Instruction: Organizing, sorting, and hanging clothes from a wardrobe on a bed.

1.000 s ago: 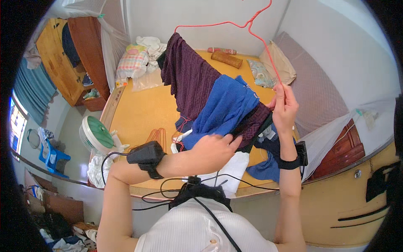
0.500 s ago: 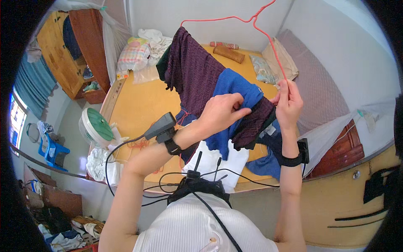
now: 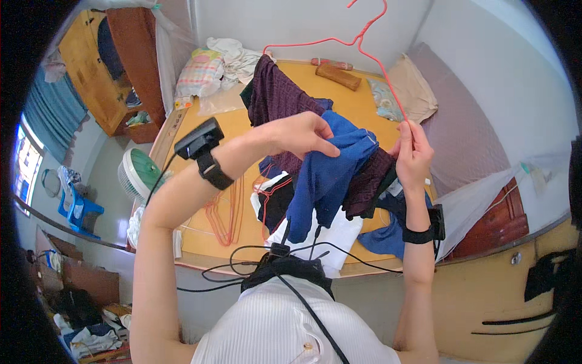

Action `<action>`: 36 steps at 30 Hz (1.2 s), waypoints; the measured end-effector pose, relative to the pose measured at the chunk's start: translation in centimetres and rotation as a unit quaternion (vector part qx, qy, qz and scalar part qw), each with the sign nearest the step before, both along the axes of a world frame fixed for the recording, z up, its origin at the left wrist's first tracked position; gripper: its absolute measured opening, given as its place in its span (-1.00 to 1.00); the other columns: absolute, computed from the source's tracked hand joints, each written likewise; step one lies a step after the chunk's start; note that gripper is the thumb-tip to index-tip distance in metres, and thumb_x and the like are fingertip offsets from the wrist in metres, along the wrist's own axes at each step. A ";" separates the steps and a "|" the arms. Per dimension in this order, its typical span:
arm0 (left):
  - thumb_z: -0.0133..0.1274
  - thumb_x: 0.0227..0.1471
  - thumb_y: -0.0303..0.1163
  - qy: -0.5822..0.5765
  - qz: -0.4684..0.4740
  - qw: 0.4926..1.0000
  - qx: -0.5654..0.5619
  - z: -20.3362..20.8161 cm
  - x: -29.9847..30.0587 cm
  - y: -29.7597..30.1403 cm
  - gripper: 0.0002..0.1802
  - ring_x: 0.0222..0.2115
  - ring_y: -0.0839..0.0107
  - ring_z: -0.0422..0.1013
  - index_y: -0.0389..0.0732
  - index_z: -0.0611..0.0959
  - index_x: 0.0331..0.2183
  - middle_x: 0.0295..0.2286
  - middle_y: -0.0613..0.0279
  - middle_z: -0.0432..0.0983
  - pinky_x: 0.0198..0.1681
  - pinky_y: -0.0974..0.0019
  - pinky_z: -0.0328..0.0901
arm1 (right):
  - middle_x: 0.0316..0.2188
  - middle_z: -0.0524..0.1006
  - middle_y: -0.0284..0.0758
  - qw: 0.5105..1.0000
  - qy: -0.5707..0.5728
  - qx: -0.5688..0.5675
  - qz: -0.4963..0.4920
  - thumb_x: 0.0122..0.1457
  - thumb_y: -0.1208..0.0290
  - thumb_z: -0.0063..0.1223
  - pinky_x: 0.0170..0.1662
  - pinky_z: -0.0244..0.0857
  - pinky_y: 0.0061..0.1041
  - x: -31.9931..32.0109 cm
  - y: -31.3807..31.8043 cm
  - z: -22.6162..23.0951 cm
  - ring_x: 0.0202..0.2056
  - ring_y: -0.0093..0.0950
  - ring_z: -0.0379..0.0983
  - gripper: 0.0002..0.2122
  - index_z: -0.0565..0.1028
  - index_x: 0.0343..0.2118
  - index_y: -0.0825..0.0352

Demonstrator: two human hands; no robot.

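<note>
My right hand (image 3: 414,151) is closed on the lower corner of a red wire hanger (image 3: 357,41), which it holds up tilted over the bed. A dark purple knitted garment (image 3: 279,85) hangs from the hanger, with dark green cloth showing at its edges. A blue garment (image 3: 339,164) lies draped over the hanger's lower side, in front of the purple one. My left hand (image 3: 306,136) is at the upper left of the blue garment, fingers curled and thumb over the cloth. The fingertips are partly hidden by the fabric.
Red hangers (image 3: 227,212), white cloth (image 3: 330,242) and a blue denim garment (image 3: 388,233) lie on the yellow bed mat (image 3: 200,139). A green and white fan (image 3: 139,173) stands at the left. Pillows (image 3: 412,88) lie far right; black cables (image 3: 242,261) hang before my waist.
My left hand has moved up and left, and the blue garment has spread that way. The hanger has tipped and shifted slightly down. More red hangers show on the bed.
</note>
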State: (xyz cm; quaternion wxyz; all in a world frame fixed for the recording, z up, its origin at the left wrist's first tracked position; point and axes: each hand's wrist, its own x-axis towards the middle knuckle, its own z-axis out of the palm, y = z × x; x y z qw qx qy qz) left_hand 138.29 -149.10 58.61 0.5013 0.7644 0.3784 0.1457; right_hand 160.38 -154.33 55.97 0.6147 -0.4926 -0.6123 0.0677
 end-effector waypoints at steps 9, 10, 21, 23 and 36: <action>0.01 -0.21 -0.51 -0.208 0.147 0.967 0.019 6.3 -2.4 5.9 -0.68 -0.50 0.59 0.35 -0.27 0.49 -0.27 -0.48 0.27 0.42 -0.54 0.58 0.27 | -0.78 0.27 -0.47 1.000 -0.013 0.014 0.013 0.12 0.41 -0.18 -0.68 0.10 -0.71 1.2 -1.3 0.3 -0.75 -0.73 0.21 -0.83 0.40 -0.39 0.41; 0.01 -0.22 -0.51 -0.215 0.185 0.959 0.027 6.1 -3.4 7.1 -0.68 -0.50 0.57 0.36 -0.27 0.49 -0.28 -0.48 0.26 0.43 -0.54 0.56 0.27 | -0.77 0.27 -0.47 1.000 -0.008 0.012 0.005 0.12 0.40 -0.18 -0.68 0.10 -0.72 1.5 -1.5 0.3 -0.74 -0.74 0.20 -0.83 0.40 -0.40 0.41; 0.09 -0.20 -0.27 0.004 0.235 0.968 0.090 2.7 -12.1 9.3 -0.77 -0.57 0.59 0.32 -0.24 0.54 -0.51 -0.59 0.38 0.39 -0.51 0.52 0.24 | -0.75 0.25 -0.49 0.999 0.044 0.010 0.007 0.13 0.40 -0.19 -0.69 0.16 -0.75 3.8 -3.5 1.9 -0.74 -0.77 0.16 -0.83 0.39 -0.42 0.40; 0.05 -0.14 -0.26 -0.101 0.219 0.971 0.004 2.0 -11.7 8.7 -0.75 -0.50 0.59 0.32 -0.22 0.48 -0.42 -0.49 0.39 0.39 -0.42 0.50 0.26 | -0.74 0.25 -0.49 0.999 0.035 0.008 0.006 0.13 0.40 -0.19 -0.69 0.16 -0.75 4.3 -3.7 1.3 -0.74 -0.77 0.16 -0.83 0.39 -0.42 0.40; 0.06 -0.31 -0.39 -0.179 0.345 0.767 0.510 1.1 -8.8 8.3 -0.69 -0.46 0.31 0.37 -0.29 0.50 -0.39 -0.46 0.11 0.43 -0.36 0.35 0.28 | -0.68 0.35 -0.46 1.000 0.018 0.017 0.013 0.10 0.43 -0.15 -0.66 0.17 -0.75 0.8 -1.4 4.1 -0.72 -0.77 0.21 -0.85 0.41 -0.39 0.42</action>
